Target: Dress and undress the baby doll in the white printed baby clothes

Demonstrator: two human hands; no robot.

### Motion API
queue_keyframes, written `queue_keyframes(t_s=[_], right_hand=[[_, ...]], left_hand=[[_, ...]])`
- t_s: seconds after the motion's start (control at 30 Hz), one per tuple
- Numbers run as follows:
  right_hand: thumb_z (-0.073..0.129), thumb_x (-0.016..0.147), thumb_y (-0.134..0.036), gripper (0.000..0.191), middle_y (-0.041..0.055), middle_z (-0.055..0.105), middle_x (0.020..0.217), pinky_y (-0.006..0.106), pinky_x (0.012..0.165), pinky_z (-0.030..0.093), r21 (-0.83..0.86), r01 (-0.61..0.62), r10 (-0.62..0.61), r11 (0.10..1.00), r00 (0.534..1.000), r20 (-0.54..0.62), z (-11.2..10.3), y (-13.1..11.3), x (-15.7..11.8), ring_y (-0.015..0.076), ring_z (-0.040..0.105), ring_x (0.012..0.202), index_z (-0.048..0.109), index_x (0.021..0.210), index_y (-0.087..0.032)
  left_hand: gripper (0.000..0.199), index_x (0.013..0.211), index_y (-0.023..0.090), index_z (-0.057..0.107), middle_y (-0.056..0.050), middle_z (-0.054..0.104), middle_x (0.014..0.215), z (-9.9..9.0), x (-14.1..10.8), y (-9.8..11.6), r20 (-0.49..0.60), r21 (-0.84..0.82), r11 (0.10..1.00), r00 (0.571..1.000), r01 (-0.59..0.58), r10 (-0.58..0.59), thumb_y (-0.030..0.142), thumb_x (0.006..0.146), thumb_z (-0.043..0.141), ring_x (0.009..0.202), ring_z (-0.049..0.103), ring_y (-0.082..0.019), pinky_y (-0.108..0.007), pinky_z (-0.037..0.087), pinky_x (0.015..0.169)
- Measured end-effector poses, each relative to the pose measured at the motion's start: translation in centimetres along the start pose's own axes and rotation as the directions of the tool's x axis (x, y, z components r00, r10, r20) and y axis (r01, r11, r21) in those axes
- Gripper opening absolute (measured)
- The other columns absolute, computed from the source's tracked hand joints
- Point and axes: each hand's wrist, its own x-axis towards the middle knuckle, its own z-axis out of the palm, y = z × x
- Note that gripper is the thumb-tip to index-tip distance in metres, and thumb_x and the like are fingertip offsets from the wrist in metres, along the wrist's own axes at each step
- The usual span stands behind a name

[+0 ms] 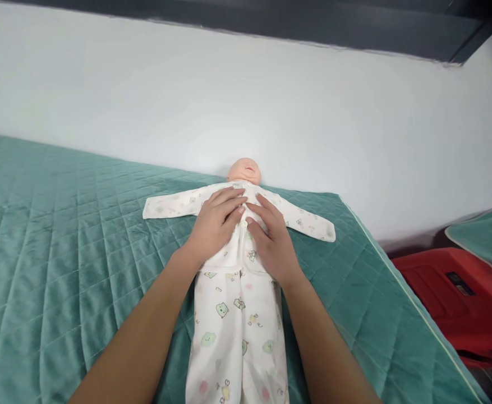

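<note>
A baby doll (244, 170) lies on its back, its head by the wall. It wears a white printed long-sleeved top (304, 219) with both sleeves spread wide, and matching printed trousers (222, 331) that run toward me. On the chest, my left hand (218, 221) rests flat with fingers stretched out over the left half of the top. My right hand (273, 235) lies on the right half, its fingers spread. The fingertips of both hands come close together near the top's front opening. Neither hand grips anything that I can see.
A teal quilted cover (81, 269) lies under the doll, its pale piped edge on the right. Behind stands a white wall (187, 95) with a dark band (271, 22) above. Beyond the right edge, lower down, is a red plastic object (451, 297) beside another teal cloth (485, 238).
</note>
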Motion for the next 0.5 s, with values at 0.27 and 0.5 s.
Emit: queue_keyframes(t_s=[0.27,0.5], right_hand=[[0.056,0.093,-0.036,0.035,-0.0006,0.043,0.153,0.048,0.12,0.03,0.087,-0.042,0.045,0.995,0.999,-0.029,0.04,0.25,0.01,0.0214,0.036,0.143,0.06,0.127,-0.034],[0.055,0.093,-0.038,0.035,-0.0002,0.039,0.156,0.05,0.121,0.027,0.072,-0.04,0.041,0.997,0.999,-0.017,0.07,0.43,0.02,0.0227,0.033,0.145,0.06,0.127,-0.033]], left_hand=[[0.03,0.123,0.024,0.064,-0.006,0.052,0.144,0.05,-0.07,-0.01,-0.007,0.019,0.997,0.997,0.074,-0.073,0.031,0.098,0.049,0.135,0.044,-0.022,-0.044,0.034,0.117],[0.032,0.126,0.026,0.063,-0.005,0.051,0.144,0.13,-0.04,-0.13,0.016,0.029,0.996,0.996,0.087,-0.087,0.03,0.098,0.047,0.136,0.042,-0.023,-0.045,0.032,0.118]])
